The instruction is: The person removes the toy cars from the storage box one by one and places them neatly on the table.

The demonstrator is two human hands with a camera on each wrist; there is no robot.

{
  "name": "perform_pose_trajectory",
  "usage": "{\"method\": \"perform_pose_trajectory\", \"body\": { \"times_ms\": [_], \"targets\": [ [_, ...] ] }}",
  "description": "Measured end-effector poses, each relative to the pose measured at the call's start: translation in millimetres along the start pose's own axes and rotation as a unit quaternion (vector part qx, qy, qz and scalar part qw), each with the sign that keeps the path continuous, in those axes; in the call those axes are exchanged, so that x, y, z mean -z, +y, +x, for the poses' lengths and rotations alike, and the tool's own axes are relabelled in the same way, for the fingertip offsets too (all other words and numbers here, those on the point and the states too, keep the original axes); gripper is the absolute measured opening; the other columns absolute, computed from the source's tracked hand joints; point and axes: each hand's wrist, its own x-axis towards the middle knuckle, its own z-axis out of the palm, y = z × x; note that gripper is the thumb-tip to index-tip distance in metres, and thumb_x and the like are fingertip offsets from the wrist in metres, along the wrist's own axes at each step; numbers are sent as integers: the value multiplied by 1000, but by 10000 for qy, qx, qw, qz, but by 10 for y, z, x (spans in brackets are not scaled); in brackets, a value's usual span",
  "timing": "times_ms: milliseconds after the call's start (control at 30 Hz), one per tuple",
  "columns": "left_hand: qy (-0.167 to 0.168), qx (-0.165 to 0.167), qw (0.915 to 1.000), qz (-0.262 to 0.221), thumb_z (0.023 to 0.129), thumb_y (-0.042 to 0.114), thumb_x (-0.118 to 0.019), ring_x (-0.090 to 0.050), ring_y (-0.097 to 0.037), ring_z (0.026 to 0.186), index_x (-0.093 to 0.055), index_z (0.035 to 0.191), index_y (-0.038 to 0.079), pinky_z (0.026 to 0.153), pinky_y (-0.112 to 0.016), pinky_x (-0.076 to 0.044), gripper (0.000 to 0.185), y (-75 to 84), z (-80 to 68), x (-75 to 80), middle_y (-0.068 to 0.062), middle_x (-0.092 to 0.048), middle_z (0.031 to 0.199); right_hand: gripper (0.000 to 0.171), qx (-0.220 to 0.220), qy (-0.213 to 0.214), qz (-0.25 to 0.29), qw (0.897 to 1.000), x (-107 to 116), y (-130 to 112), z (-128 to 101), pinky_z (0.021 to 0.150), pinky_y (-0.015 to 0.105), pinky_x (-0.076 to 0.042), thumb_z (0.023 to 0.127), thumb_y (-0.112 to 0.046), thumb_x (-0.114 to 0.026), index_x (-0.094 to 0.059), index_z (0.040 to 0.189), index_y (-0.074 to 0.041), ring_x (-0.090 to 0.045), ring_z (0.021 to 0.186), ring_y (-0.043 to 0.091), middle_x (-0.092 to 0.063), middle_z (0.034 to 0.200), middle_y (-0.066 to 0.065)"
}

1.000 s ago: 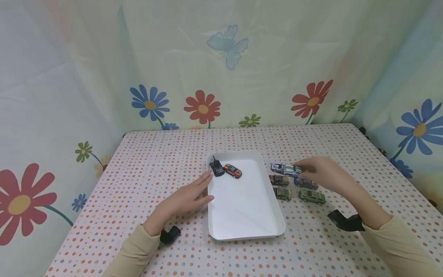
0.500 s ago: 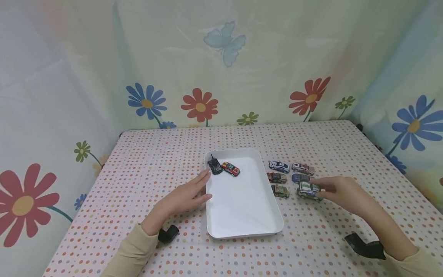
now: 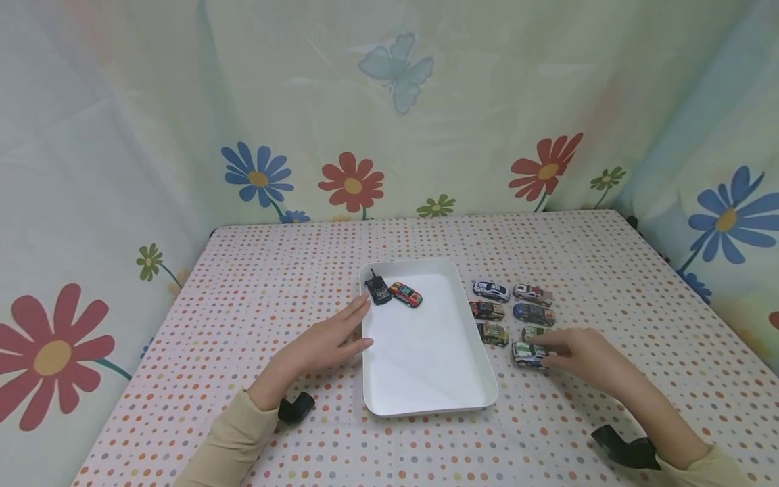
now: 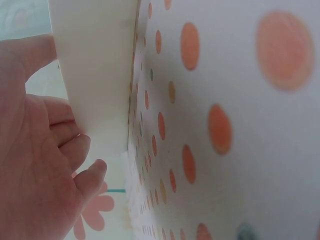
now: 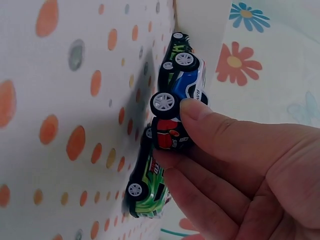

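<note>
Tray (image 3: 429, 372) has the left hand (image 3: 324, 343) on its rim, fingers relaxed (steadying it, I'd guess); right hand (image 3: 587, 358) pinches 1 white car (image 3: 527, 354), probably for control, just beside a green car (image 5: 150, 194).

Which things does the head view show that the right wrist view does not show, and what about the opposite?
Only the head view: the left hand at the side of the white tray, and a black toy tank and red-and-yellow car inside it.

Only the right wrist view: clear spokes in the white wheels of the held car, and lettering on its side.

Both: the right hand pinching that car, a green car beside it, part of the tray, dotted cloth and printed flowers.
</note>
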Motion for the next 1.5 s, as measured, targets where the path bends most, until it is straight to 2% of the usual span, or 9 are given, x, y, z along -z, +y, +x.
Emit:
{"method": "perform_pose_trajectory", "body": {
  "times_ms": [267, 400, 600, 833, 967, 1033, 1267, 1367, 1500],
  "targets": [
    [-10, 30, 10000, -14, 97, 49, -41, -11, -14, 138, -18, 149, 6, 107, -35, -24, 72, -7, -7, -30, -2, -4, 155, 35, -119, -78, -149, 9998, -68, -41, -10, 53, 28, -45, 77, -8, -74, -68, 111, -2, -50, 62, 10, -67, 91, 8],
    [-3, 32, 10000, -19, 97, 49, -41, -11, -14, 138, -18, 149, 5, 108, -35, -24, 72, -19, -13, -41, -2, -4, 155, 35, -201, -128, -198, 9995, -88, -88, -21, 52, 27, -44, 77, -9, -74, -68, 110, -3, -49, 60, 10, -67, 92, 9],
    [2, 37, 10000, -35, 97, 48, -41, -11, -14, 138, -18, 149, 5, 108, -35, -24, 71, -20, -19, -33, -3, -5, 156, 35, -224, -156, -301, 9992, -119, -110, -8, 46, 26, -37, 77, -9, -74, -68, 111, -2, -42, 54, 12, -61, 77, -1],
    [-3, 39, 10000, 13, 97, 49, -41, -11, -13, 138, -17, 149, 6, 107, -34, -24, 72, -17, -13, -24, -3, -4, 156, 35, -218, -184, -398, 9988, -139, -178, 45, 49, 27, -41, 77, -11, -75, -69, 110, -3, -45, 56, 11, -65, 81, 3],
    [-25, 1, 10000, -2, 97, 49, -41, -10, -13, 138, -17, 150, 6, 108, -34, -23, 72, -19, -7, -24, -2, -4, 156, 34, -141, -200, -478, 9986, -101, -248, 68, 57, 36, -50, 79, -12, -74, -68, 110, -1, -58, 66, 19, -67, 88, 11],
    [-33, 2, 10000, 5, 97, 49, -41, -10, -13, 138, -16, 150, 7, 108, -34, -23, 72, -22, -3, -22, -2, -3, 156, 33, 29, -58, -524, 9986, -17, -327, 84, 61, 40, -53, 81, -12, -72, -68, 111, 0, -63, 73, 23, -67, 95, 16],
    [-31, 77, 10000, 14, 97, 49, -42, -12, -14, 138, -17, 150, 7, 107, -35, -25, 72, -35, -1, -9, 0, -3, 156, 32, 736, 854, -576, 9920, 468, -846, 320, 62, 39, -53, 85, -4, -68, -65, 117, 1, -65, 73, 24, -66, 102, 19],
    [-50, 59, 10000, 2, 97, 49, -42, -12, -14, 138, -17, 150, 7, 107, -35, -25, 72, -31, 3, -6, 0, -3, 156, 33, 842, 895, -517, 9911, 598, -1076, 507, 73, 45, -53, 86, -5, -67, -65, 119, -2, -64, 92, 31, -65, 110, 18],
    [-21, 29, 10000, 0, 97, 49, -42, -13, -15, 138, -17, 150, 7, 107, -36, -26, 72, -20, 5, -13, -1, -4, 156, 33, 1042, 780, -265, 9911, 663, -1322, 795, 77, 43, -52, 88, -8, -67, -65, 120, -4, -63, 96, 28, -64, 113, 15]
  ]
}}
